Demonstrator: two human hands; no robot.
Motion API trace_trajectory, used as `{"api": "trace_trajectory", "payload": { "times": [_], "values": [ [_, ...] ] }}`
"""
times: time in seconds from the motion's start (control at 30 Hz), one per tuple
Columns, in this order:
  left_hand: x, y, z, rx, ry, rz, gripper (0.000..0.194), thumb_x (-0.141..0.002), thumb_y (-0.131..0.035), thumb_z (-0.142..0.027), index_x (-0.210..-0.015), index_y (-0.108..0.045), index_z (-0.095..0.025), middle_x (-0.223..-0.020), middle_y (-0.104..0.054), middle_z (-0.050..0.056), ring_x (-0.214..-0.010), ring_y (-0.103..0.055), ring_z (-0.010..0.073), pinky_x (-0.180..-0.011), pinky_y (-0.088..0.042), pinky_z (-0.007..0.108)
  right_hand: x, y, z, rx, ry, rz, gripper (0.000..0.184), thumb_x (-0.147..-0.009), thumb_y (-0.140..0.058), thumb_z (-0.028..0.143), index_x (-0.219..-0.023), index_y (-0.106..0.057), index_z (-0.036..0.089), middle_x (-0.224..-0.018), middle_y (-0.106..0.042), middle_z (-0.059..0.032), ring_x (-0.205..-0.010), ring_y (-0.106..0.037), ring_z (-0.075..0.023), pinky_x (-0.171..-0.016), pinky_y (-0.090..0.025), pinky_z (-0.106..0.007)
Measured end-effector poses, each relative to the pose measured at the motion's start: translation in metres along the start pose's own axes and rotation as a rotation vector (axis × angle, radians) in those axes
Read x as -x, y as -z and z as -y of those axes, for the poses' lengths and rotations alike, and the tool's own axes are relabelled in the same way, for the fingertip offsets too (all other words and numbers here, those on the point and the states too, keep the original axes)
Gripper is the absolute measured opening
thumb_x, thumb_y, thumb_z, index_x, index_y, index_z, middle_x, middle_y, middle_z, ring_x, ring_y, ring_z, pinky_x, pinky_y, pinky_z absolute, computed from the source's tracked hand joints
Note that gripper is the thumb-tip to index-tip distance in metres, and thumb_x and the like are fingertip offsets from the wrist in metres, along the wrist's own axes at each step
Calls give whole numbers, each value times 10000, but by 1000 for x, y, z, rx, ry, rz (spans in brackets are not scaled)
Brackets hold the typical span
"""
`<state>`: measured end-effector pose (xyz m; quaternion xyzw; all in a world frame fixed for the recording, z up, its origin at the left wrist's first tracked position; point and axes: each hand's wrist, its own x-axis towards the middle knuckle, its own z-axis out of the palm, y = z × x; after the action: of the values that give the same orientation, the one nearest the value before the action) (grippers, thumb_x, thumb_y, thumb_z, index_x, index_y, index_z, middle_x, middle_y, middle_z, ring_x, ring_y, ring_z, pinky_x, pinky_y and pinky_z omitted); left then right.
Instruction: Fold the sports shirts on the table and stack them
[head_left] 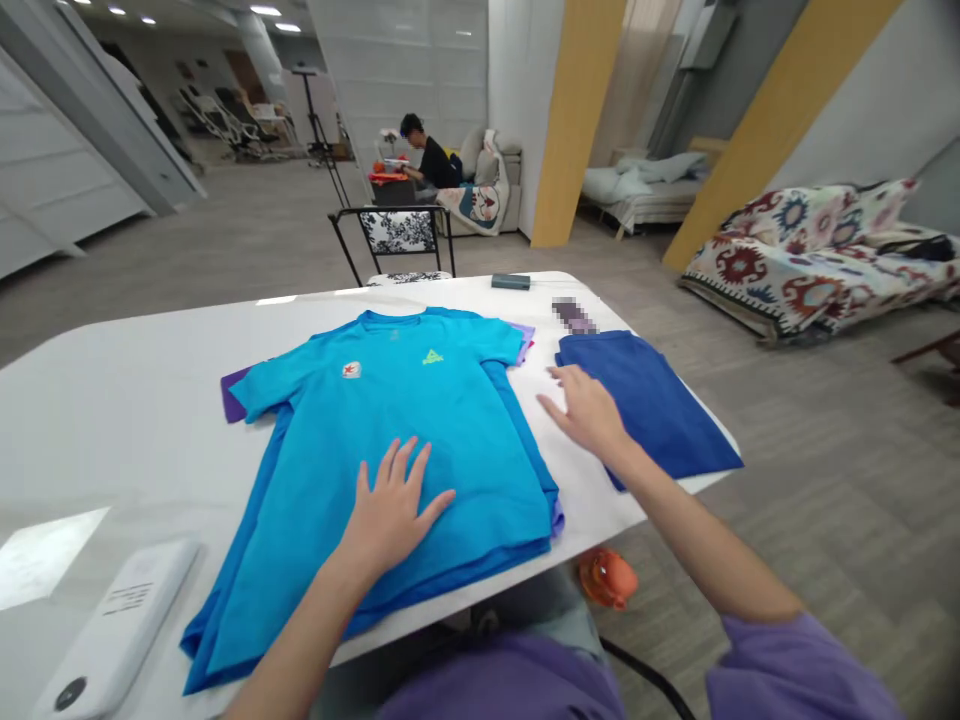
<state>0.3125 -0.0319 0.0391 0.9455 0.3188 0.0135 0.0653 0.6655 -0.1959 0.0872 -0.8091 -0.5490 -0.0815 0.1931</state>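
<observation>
A light blue T-shirt [450, 420] with a small badge and a green logo lies spread flat on the table. Edges of darker blue and purple garments show beneath it, so it tops a stack. My left hand [394, 500] is over the lower middle of the shirt, fingers spread; whether it presses on the cloth I cannot tell. To the right of the shirt, my right hand [589, 410] hovers by the left edge of a folded dark blue garment [660, 400]. Its fingers are apart and hold nothing.
The white table [150, 400] carries a white box-like device [120, 630] at front left, a dark case [511, 282] at the far edge and a pixelated item [574, 315]. Beyond stand a chair [401, 235] and a seated person [431, 160]. An orange object [609, 578] is below the front edge.
</observation>
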Motion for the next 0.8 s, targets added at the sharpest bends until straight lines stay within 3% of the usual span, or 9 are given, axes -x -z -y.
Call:
{"api": "trace_trajectory", "payload": {
  "times": [0.13,0.23,0.3,0.37,0.5,0.63,0.7,0.73,0.8],
  "values": [
    [24,-26,-17,43,-1,43,887,-1101,-459,-739,-1835,-366,-248,-1899,-303,165,-1789,-174,459,-1378,-128,824,45,30,-107,252,-420,81,589,-1102,-613,604,-1458,-653,136,-1453,-667,-300,-1274,-701,-466,-995,-571,-543],
    [31,-20,-33,138,36,-87,843,-1100,-515,-667,-1803,-416,-212,-1870,-359,206,-1765,-251,453,-1401,-130,771,68,33,-133,247,-447,137,378,-1152,-505,483,-1291,-694,187,-1331,-722,-248,-1210,-714,-407,-965,-549,-484],
    [36,-6,-55,329,45,-174,785,-1104,-533,-645,-1769,-460,-234,-1795,-472,211,-1698,-395,430,-1396,-244,713,78,40,-123,172,-401,62,344,-1164,-438,431,-1227,-695,212,-1274,-743,-209,-1203,-710,-381,-982,-543,-473],
    [39,7,-87,652,11,-151,752,-1107,-545,-672,-1739,-485,-270,-1713,-562,187,-1600,-534,385,-1339,-416,617,90,54,-99,37,-340,-80,345,-1158,-427,455,-1181,-696,241,-1240,-743,-183,-1195,-709,-376,-1021,-554,-497],
    [35,12,-165,1442,107,202,805,-1066,-543,-820,-1646,-584,-263,-1689,-607,193,-1435,-699,367,-1125,-628,489,149,94,-33,-379,-113,-255,261,-1131,-518,532,-1107,-696,343,-1201,-742,-125,-1204,-711,-369,-1112,-580,-573],
    [25,-9,-228,2016,310,606,978,-1021,-434,-948,-1528,-703,-156,-1554,-724,230,-1381,-752,377,-1120,-649,481,233,128,30,-654,239,68,53,-1094,-675,407,-1097,-710,368,-1122,-781,-47,-1120,-742,-293,-1304,-469,-599],
    [23,-21,-248,2128,376,747,990,-1010,-457,-949,-1430,-764,-107,-1406,-800,243,-1321,-788,374,-1137,-651,487,265,139,45,-751,341,296,57,-1089,-718,416,-1096,-739,363,-1113,-793,-31,-1094,-757,-249,-1281,-509,-534],
    [23,-27,-256,2116,406,765,945,-1003,-518,-920,-1381,-786,-96,-1340,-823,249,-1275,-808,382,-1132,-657,508,275,142,47,-788,345,386,95,-1080,-747,455,-1113,-761,367,-1138,-799,-31,-1113,-763,-241,-1242,-547,-499],
    [28,-38,-267,2009,428,667,769,-960,-707,-794,-1328,-804,-127,-1293,-838,238,-1268,-810,402,-1162,-643,563,284,142,36,-836,224,457,241,-1045,-792,565,-1196,-794,377,-1202,-808,-43,-1160,-772,-252,-1153,-611,-462]
  ]
}}
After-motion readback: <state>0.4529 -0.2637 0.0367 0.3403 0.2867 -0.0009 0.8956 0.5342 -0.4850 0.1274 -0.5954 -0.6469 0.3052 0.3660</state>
